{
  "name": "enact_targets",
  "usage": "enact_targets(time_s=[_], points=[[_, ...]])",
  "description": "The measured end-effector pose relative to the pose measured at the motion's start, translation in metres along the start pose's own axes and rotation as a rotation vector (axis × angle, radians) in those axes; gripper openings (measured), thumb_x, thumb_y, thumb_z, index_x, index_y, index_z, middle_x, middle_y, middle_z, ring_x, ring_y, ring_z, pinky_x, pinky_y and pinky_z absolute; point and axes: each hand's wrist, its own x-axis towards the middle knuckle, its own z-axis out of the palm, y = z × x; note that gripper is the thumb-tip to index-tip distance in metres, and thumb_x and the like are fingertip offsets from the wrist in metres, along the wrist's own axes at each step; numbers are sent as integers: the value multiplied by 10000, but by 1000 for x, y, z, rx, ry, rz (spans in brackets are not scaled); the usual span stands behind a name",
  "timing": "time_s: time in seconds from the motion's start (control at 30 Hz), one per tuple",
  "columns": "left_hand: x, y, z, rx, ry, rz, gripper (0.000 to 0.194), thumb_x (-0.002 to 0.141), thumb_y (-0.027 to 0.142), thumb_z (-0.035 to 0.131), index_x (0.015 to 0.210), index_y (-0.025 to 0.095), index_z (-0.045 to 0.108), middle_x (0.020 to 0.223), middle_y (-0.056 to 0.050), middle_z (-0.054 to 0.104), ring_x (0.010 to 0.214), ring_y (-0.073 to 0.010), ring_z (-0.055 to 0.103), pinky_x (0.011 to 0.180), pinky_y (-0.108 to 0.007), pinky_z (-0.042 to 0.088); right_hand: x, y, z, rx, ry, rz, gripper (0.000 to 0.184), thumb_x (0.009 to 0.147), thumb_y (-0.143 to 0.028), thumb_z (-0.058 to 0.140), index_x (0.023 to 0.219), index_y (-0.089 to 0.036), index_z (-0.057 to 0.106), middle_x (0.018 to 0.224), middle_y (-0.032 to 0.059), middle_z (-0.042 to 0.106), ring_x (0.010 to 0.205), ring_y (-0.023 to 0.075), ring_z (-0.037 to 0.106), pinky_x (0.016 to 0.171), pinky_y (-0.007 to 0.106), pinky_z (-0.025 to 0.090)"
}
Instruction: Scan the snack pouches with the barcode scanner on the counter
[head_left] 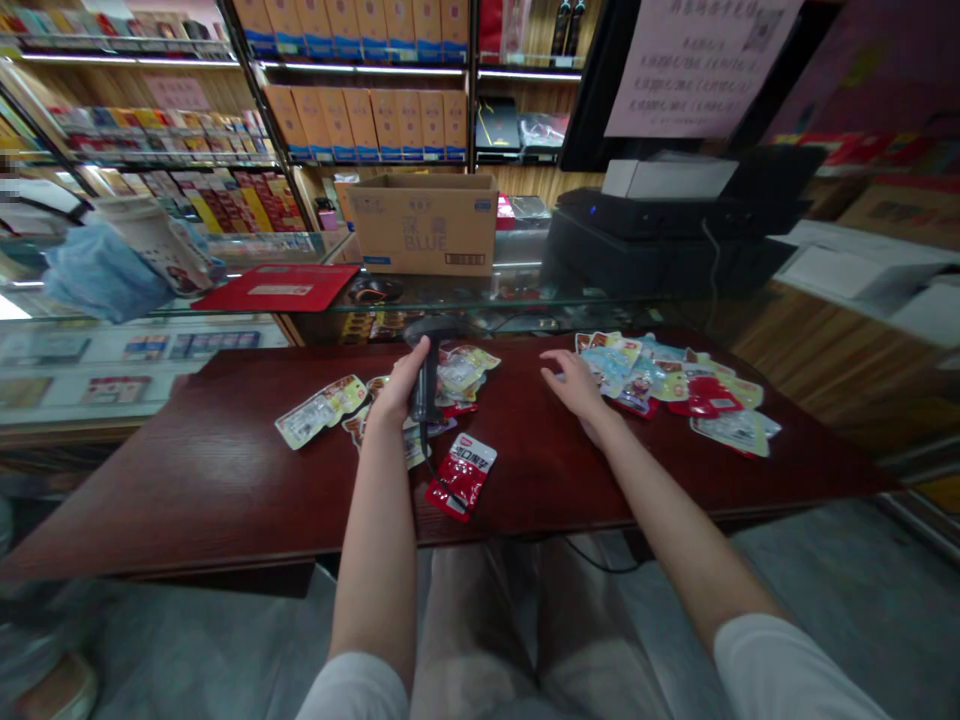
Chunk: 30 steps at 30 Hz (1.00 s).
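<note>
My left hand [397,388] is wrapped round the handle of a black barcode scanner [426,385], whose cord hangs down toward the table's front edge. Below it, a red and white snack packet [463,476] lies with the cord across it. Several packets lie under and behind the scanner, partly hidden, and a yellowish packet [322,410] rests to their left. With fingers apart and nothing in them, my right hand [576,388] hovers or rests beside the left end of a heap of snack packets [675,382]; whether it touches them I cannot tell.
The dark red wooden table [225,470] meets a glass counter behind. On that stand a cardboard box [424,225], a red mat [277,288], a white cup [154,240] with blue cloth, and a black printer [660,240]. Part of a person's foot [64,690] shows at lower left.
</note>
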Motion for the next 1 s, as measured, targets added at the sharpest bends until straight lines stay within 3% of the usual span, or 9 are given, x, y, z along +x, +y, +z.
enact_targets(time_s=[0.1, 0.17, 0.23, 0.33, 0.4, 0.53, 0.67, 0.83, 1.0], points=[[-1, 2, 0, -15, 33, 8, 528, 827, 638, 637, 940, 126, 700, 532, -7, 577, 414, -101, 536, 392, -202, 403, 24, -30, 36, 198, -127, 159, 501, 857, -404, 633, 1307, -201, 546, 1232, 139, 678, 1081, 260, 674, 983, 438, 502], [0, 2, -3, -24, 73, 26, 557, 799, 664, 655, 944, 127, 692, 519, 5, 566, 404, -102, 524, 387, -211, 394, 40, -48, 59, 216, -193, 329, 679, 810, -522, 681, 1371, -193, 489, 1223, 167, 685, 1087, 296, 681, 961, 467, 506], [2, 2, -7, -41, 95, 57, 571, 783, 681, 661, 928, 130, 689, 521, 6, 568, 405, -99, 517, 381, -214, 373, 52, -61, 76, 141, -228, 404, 775, 734, -600, 734, 1343, -172, 517, 1259, 210, 665, 1186, 361, 635, 1002, 521, 464], [5, 0, -13, -54, 107, 88, 574, 769, 692, 667, 909, 136, 694, 540, -2, 586, 424, -101, 522, 388, -222, 362, 58, -65, 87, 111, -221, 440, 671, 653, -570, 803, 1170, -183, 620, 1226, 193, 684, 1218, 389, 610, 1026, 556, 429], [6, -1, -15, -27, 103, 85, 587, 751, 701, 678, 910, 136, 696, 536, -3, 586, 433, -111, 530, 401, -233, 371, 56, -58, 85, 268, -181, 435, 572, 613, -466, 837, 1071, -191, 634, 1123, 144, 721, 1112, 344, 664, 980, 519, 477], [4, 0, -10, 66, 97, 78, 609, 713, 721, 704, 873, 133, 677, 513, 0, 568, 440, -125, 536, 421, -246, 386, 42, -31, 60, 641, 43, 381, 696, 502, -336, 852, 1119, -187, 567, 1104, 104, 707, 1017, 281, 678, 912, 467, 543], [-4, 2, 3, 101, 48, 116, 582, 729, 735, 675, 793, 156, 649, 523, -3, 569, 450, -123, 529, 425, -244, 380, 25, 0, 13, 818, 174, 331, 855, 508, -367, 851, 1267, -243, 476, 1184, 94, 680, 1016, 273, 678, 883, 486, 564], [-14, -4, 36, 98, -183, 116, 603, 713, 740, 682, 783, 141, 657, 556, -16, 593, 447, -109, 522, 432, -233, 371, 2, 40, -42, 812, 353, 325, 787, 541, -396, 846, 1237, -256, 508, 1142, 86, 699, 989, 280, 691, 898, 522, 553], [-27, -21, 75, 74, -454, 92, 661, 676, 746, 709, 882, 118, 675, 694, -41, 662, 464, -94, 550, 448, -231, 390, -21, 66, -62, 798, 455, 367, 579, 553, -458, 839, 1025, -235, 589, 1081, 88, 722, 972, 288, 697, 911, 531, 546]])
